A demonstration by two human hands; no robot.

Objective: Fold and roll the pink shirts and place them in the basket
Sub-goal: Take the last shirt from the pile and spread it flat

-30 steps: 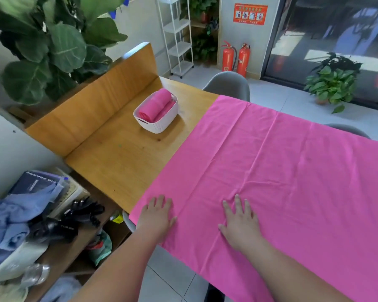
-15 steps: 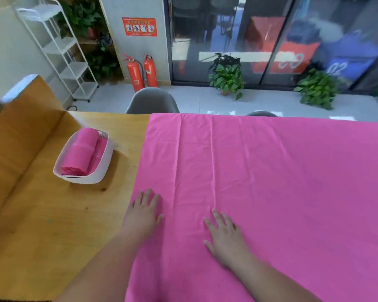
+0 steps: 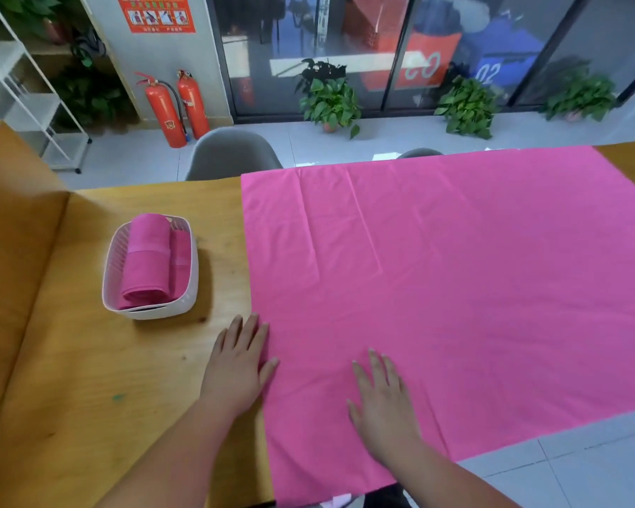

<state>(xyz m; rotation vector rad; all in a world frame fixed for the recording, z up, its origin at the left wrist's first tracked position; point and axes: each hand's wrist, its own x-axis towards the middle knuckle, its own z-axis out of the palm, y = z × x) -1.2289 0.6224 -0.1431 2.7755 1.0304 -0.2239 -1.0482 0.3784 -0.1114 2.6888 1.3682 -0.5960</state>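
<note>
A large pink cloth (image 3: 455, 280) lies spread flat over the right part of the wooden table (image 3: 88, 379), its near edge hanging over the table's front. My left hand (image 3: 239, 364) rests flat, fingers straight, across the cloth's left edge, partly on bare wood. My right hand (image 3: 382, 401) presses flat on the cloth a little to the right. A white basket (image 3: 151, 309) stands on the wood to the left, holding two rolled pink shirts (image 3: 147, 265).
A raised wooden panel (image 3: 12, 221) borders the table at the left. Two grey chairs (image 3: 231, 152) stand behind the far edge. Fire extinguishers (image 3: 173, 108), a white shelf rack and potted plants (image 3: 330, 97) are on the floor beyond.
The view has swung right and up, so the basket now sits further left. Both hands have stayed flat near the cloth's left edge; the left hand has slid partly onto the wood.
</note>
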